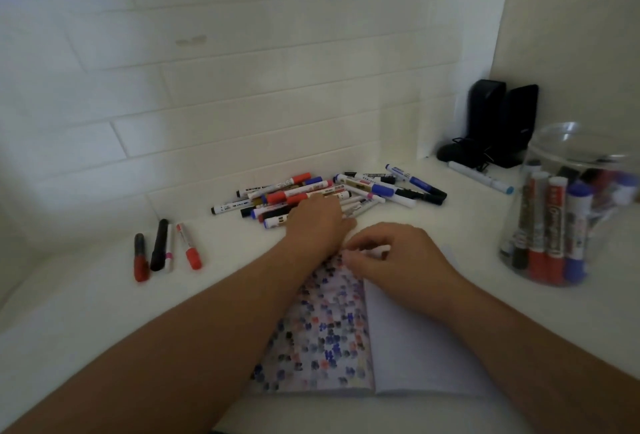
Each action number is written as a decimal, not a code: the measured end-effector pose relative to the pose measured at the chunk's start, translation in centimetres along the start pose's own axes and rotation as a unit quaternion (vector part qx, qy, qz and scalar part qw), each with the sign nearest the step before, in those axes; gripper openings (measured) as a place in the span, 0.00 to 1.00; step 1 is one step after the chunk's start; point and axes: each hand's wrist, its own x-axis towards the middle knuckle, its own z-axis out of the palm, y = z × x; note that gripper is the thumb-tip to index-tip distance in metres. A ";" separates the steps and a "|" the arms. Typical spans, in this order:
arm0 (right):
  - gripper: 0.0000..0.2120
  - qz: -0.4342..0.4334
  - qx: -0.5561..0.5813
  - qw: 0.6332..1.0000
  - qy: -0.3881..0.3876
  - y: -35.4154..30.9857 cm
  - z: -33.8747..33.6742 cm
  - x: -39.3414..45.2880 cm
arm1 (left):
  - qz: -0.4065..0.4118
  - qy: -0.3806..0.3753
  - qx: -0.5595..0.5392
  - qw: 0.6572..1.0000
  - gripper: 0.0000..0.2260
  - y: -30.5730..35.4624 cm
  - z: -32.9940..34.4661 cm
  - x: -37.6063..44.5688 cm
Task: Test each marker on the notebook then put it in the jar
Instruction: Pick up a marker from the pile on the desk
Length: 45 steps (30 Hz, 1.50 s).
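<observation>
The left hand (317, 222) is reaching flat, fingers fairly straight, onto the near edge of the marker pile (329, 193) — whether it is pinching one cannot be told, its fingertips being hidden. The right hand (398, 257) is resting with curled fingers on the notebook (329, 340), whose left page is crowded with blurred colour dabs; what it may be gripping is unclear. The jar (568, 212) is standing at the right, holding markers. Four markers (162, 250) are lying apart on the left — the table (86, 312) is running off the frame.

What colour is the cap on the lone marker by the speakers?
Light blue cap, on a white barrel; head view.
</observation>
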 end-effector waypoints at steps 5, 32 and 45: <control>0.12 0.103 0.103 0.982 0.120 0.7 -1.4 1.2 | 0.043 0.104 0.066 0.991 0.14 0.1 0.0 -1.2; 0.10 0.254 0.423 0.861 0.121 1.9 -4.5 2.2 | 0.151 -0.139 -0.146 0.968 0.26 0.0 -1.7 -5.0; 0.08 0.130 0.046 0.985 0.108 1.4 -2.0 3.0 | 0.088 -0.156 -0.205 0.962 0.21 -1.2 -1.4 -3.6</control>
